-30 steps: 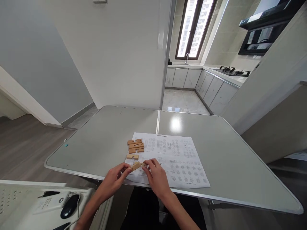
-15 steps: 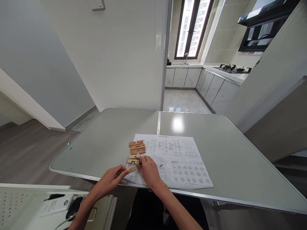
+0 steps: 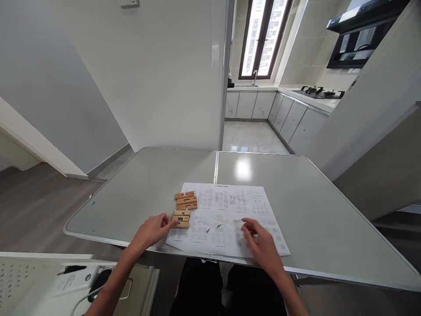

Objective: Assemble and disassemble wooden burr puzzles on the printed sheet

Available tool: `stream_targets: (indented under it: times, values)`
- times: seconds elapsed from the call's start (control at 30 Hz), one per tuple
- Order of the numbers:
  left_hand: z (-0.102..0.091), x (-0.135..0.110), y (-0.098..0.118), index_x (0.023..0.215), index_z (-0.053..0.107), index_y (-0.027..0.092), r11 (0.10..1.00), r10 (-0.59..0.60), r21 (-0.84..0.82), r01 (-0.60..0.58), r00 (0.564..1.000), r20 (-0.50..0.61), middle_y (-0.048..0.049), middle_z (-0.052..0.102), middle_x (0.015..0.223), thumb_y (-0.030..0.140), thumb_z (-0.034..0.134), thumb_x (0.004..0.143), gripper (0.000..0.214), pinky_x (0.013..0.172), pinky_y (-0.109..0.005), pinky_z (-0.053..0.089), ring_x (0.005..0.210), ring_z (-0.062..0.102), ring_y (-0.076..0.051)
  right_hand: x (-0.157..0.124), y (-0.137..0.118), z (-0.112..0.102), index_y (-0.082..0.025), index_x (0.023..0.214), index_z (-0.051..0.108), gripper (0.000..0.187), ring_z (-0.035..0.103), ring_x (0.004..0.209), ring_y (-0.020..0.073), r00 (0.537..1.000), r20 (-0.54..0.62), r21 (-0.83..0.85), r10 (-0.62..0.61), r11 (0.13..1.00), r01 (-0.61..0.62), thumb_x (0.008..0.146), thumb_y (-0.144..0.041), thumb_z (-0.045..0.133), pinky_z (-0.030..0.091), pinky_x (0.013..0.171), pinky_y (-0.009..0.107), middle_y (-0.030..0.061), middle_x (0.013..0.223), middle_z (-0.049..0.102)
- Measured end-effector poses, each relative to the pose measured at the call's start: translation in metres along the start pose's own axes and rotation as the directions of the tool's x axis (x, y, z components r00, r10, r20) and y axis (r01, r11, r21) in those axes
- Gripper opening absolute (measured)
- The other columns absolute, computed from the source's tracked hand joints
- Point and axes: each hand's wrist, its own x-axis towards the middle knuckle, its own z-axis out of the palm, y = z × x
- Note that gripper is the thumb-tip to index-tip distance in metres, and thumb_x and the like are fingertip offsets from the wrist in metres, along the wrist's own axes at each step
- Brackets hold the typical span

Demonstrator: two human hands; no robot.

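Observation:
Several notched wooden puzzle pieces lie in a column on the left part of a printed paper sheet (image 3: 243, 206). The farther group is darker wood (image 3: 187, 199); the nearer group is lighter wood (image 3: 182, 213). My left hand (image 3: 153, 231) is at the left end of the nearer group. Its thumb and fingers are closed on the nearest wooden puzzle piece (image 3: 183, 225), whose left end they cover. Over the right part of the sheet is my right hand (image 3: 261, 245), its fingers loosely bent and apart, holding nothing.
The sheet lies on a grey-green folding table (image 3: 315, 210) with a metal rim and a centre seam. Below left, a white cart (image 3: 39, 281) carries a white box (image 3: 76, 281) and a cable. A small teal bit (image 3: 92, 203) sits near the table's left edge.
My right hand has left the wooden pieces and moved right over the sheet. The nearest piece, tilted before, now lies in line with the others. My left hand has stayed beside them.

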Motion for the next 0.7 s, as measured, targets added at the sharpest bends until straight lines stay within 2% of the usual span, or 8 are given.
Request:
stream_targets:
  times: [0.17,0.3,0.47,0.7]
  values:
    - [0.004,0.008,-0.011,0.079,0.065,0.024,0.999,-0.027,-0.052,0.016,0.974,-0.225,-0.0013,0.073,0.071,0.065,0.053,0.086,0.043,0.061,-0.028,0.041,0.068,0.066,-0.022,0.002,0.02,-0.022,-0.021,0.112,0.068,0.041,0.07,0.084,0.0237,0.989,-0.098,0.079,0.11,0.992,-0.102,0.095,-0.055,0.055,0.056,0.077,0.034,0.0072,0.093,0.075]
    - [0.016,0.019,-0.019,0.084,0.062,0.023,0.994,-0.054,-0.11,0.012,0.922,-0.383,-0.0014,0.074,0.076,0.063,0.043,0.092,0.045,0.067,-0.027,0.046,0.07,0.068,-0.02,0.002,0.025,-0.023,-0.021,0.106,0.07,0.04,0.07,0.079,0.0228,0.982,-0.123,0.115,0.146,0.985,-0.132,0.093,-0.056,0.056,0.055,0.074,0.032,0.0058,0.083,0.074]
    - [0.029,0.021,-0.025,0.085,0.064,0.024,0.993,-0.027,-0.117,-0.024,0.908,-0.417,0.0,0.074,0.073,0.06,0.047,0.093,0.041,0.065,-0.026,0.045,0.067,0.068,-0.019,-0.001,0.026,-0.021,-0.022,0.104,0.07,0.036,0.069,0.075,0.0216,0.986,-0.105,0.107,0.13,0.987,-0.119,0.094,-0.054,0.057,0.055,0.07,0.031,0.0053,0.084,0.074]
    - [0.03,0.015,-0.024,0.085,0.065,0.024,0.993,-0.009,-0.111,-0.04,0.911,-0.413,-0.0003,0.074,0.073,0.058,0.047,0.093,0.04,0.063,-0.026,0.045,0.066,0.067,-0.019,-0.003,0.027,-0.022,-0.023,0.104,0.07,0.038,0.068,0.076,0.0218,0.978,-0.131,0.102,0.163,0.983,-0.15,0.093,-0.056,0.057,0.054,0.073,0.031,0.0039,0.081,0.073]
